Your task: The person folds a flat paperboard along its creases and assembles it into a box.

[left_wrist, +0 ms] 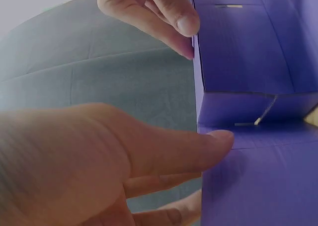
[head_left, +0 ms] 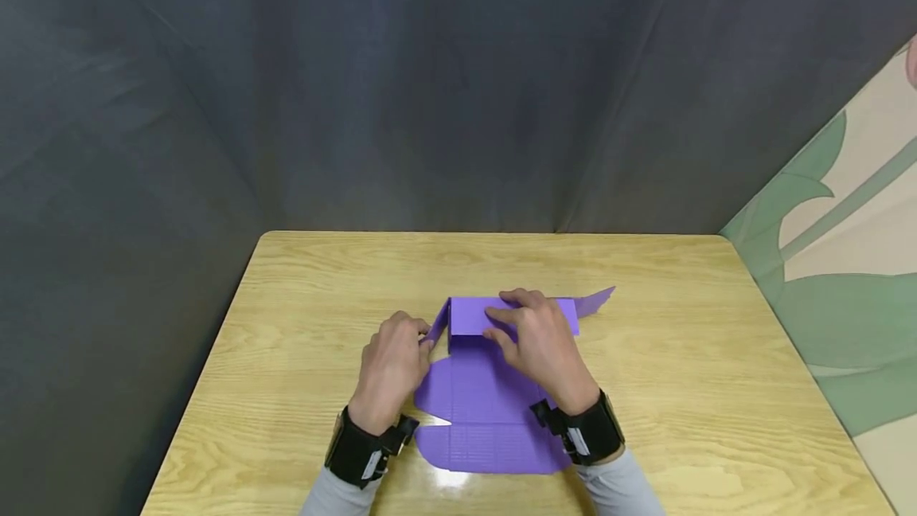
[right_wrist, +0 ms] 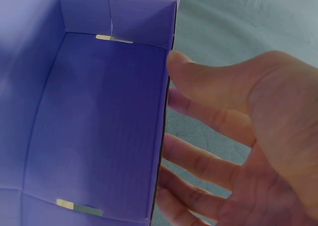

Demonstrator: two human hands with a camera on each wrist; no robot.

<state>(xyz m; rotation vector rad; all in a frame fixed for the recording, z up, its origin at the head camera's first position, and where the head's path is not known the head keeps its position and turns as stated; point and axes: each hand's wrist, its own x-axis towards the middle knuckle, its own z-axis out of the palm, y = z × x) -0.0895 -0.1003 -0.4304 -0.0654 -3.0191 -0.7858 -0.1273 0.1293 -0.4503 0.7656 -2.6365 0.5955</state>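
A purple cardboard box [head_left: 490, 388], partly folded, lies on the table; its far part stands up as a shallow trough with a raised panel [head_left: 469, 315]. My left hand [head_left: 390, 365] is at the box's left side. In the left wrist view its thumb lies on a side flap [left_wrist: 268, 181], with the fingers behind it, pinching the flap. My right hand [head_left: 540, 341] rests spread fingers on the raised panel, its thumb at the near edge. In the right wrist view these fingers [right_wrist: 198, 159] lie extended along the panel's outer face, and the trough's inside [right_wrist: 94, 121] shows.
Another purple flap [head_left: 595, 302] sticks out at the far right. The near panel [head_left: 494, 448] lies flat toward me, with a notch at its left. Around it is the wooden table [head_left: 716, 388]. A dark curtain [head_left: 458, 102] hangs behind, and patterned fabric [head_left: 852, 301] is at the right.
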